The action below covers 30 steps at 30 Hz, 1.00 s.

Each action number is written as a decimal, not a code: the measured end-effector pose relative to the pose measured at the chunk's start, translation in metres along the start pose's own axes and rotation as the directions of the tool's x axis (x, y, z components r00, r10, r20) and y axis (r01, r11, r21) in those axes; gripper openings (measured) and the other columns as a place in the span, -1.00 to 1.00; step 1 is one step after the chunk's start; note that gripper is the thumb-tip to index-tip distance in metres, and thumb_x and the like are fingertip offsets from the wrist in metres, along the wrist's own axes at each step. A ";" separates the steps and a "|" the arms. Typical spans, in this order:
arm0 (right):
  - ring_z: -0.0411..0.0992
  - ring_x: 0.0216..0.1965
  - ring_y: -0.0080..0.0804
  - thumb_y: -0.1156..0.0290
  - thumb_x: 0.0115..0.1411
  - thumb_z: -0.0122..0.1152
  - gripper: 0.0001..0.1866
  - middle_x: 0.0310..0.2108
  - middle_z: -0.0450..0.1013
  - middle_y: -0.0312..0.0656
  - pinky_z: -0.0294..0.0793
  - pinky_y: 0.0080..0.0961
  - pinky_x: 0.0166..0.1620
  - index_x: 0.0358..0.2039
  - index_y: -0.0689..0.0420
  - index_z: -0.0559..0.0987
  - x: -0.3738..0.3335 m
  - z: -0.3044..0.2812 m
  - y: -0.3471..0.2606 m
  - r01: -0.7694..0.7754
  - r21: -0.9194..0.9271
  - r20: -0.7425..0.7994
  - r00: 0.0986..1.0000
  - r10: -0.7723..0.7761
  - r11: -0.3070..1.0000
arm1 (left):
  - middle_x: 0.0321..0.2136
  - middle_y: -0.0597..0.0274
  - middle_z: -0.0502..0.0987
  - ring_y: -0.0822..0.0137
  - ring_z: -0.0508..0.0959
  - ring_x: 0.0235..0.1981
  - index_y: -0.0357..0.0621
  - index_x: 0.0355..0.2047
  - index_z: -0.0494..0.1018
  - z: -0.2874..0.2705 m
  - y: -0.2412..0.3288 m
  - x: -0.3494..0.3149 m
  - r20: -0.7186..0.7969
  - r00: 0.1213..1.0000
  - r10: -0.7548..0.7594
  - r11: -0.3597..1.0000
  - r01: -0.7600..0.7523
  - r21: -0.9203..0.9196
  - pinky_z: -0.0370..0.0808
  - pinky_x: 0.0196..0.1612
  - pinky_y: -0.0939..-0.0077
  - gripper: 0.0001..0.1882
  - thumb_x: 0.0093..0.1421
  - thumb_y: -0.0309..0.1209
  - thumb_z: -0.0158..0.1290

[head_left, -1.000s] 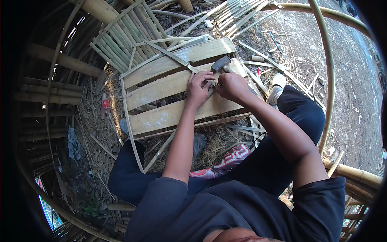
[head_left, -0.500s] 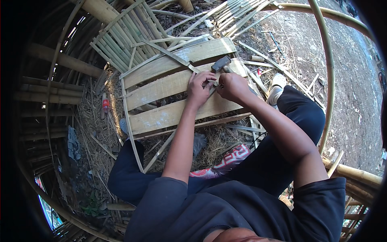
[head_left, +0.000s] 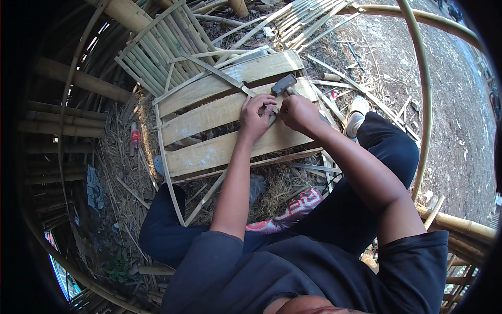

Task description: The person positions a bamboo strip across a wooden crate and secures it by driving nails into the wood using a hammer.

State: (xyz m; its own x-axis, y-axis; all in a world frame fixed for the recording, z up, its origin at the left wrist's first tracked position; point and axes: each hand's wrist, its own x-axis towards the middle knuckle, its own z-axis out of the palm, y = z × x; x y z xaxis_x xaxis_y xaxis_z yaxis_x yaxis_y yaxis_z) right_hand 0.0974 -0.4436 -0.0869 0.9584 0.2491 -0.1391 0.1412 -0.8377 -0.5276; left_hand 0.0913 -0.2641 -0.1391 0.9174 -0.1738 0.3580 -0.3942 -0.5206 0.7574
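Bending its fingers down, the right hand (head_left: 299, 112) sits right beside the left hand (head_left: 255, 119); the right fingertips are tucked out of sight, so I cannot tell what that grip is doing; the left fingers are bent too, with the thumb near the right hand, and I cannot tell if that grip is pinching anything. The hammer (head_left: 283, 83) shows its dark head just past the right fist, over the wooden worktop (head_left: 209, 152); a long flat strip (head_left: 217, 72) runs from beside the left fingers out past the far edge; it could be wood or a blade, I cannot tell. Almost nothing has changed in the last second; the hands are at the same spot, so this looks like small, careful work. Farther out, a bamboo panel (head_left: 162, 47) is near the far left corner; a white shoe (head_left: 357, 107) is on the right.
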 end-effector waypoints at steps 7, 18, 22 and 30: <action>0.63 -0.36 -0.07 0.26 0.07 0.45 -0.83 -0.44 0.65 -0.05 0.59 -0.18 -0.21 -0.38 0.06 0.77 0.006 0.000 0.002 -0.073 0.041 0.046 0.996 0.071 0.996 | -0.22 0.06 0.65 0.02 0.62 -0.08 -0.22 -0.25 0.59 -0.001 0.006 0.021 -0.332 0.932 -0.145 0.983 0.096 -0.158 0.49 0.06 0.28 -0.86 0.34 -0.46 0.05; 0.63 -0.36 -0.05 0.27 0.07 0.44 -0.84 -0.43 0.64 -0.05 0.60 -0.16 -0.20 -0.41 0.07 0.76 0.006 0.004 0.006 -0.023 0.044 0.028 0.999 0.022 0.999 | 0.32 -0.15 0.25 -0.10 0.11 0.45 -0.22 0.25 0.29 0.033 -0.023 0.094 -0.521 0.833 -0.185 0.657 0.499 0.565 -0.11 0.44 -0.40 -0.42 0.36 -0.09 -0.12; 0.63 -0.34 -0.02 0.28 0.11 0.39 -0.87 -0.38 0.65 -0.06 0.60 -0.12 -0.19 -0.41 0.02 0.77 -0.001 0.005 0.003 -0.010 0.016 0.009 1.000 0.010 1.000 | 0.22 -0.06 0.36 -0.04 0.21 0.39 -0.19 0.17 0.34 0.040 -0.027 0.087 -0.415 0.859 -0.300 0.651 0.502 0.569 -0.04 0.41 -0.46 -0.50 0.34 -0.15 -0.09; 0.59 -0.35 0.10 0.04 0.18 0.36 -0.53 -0.45 0.56 0.13 0.58 -0.10 -0.24 -0.34 0.29 0.58 -0.018 -0.018 0.011 -0.052 -0.230 -0.286 0.958 -0.017 0.972 | 0.16 0.15 0.42 0.12 0.30 0.32 -0.08 0.12 0.40 0.033 -0.017 0.088 -0.427 0.833 -0.351 0.568 0.552 0.611 0.05 0.39 -0.35 -0.59 0.31 -0.23 -0.08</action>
State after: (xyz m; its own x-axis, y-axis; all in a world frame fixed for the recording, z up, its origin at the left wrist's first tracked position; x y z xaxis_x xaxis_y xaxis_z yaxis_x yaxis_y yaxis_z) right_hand 0.0858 -0.4665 -0.0747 0.9868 0.1135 0.1157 0.1447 -0.9386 -0.3131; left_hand 0.1807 -0.2987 -0.1382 0.8795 0.3948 0.2656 0.3161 -0.9020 0.2941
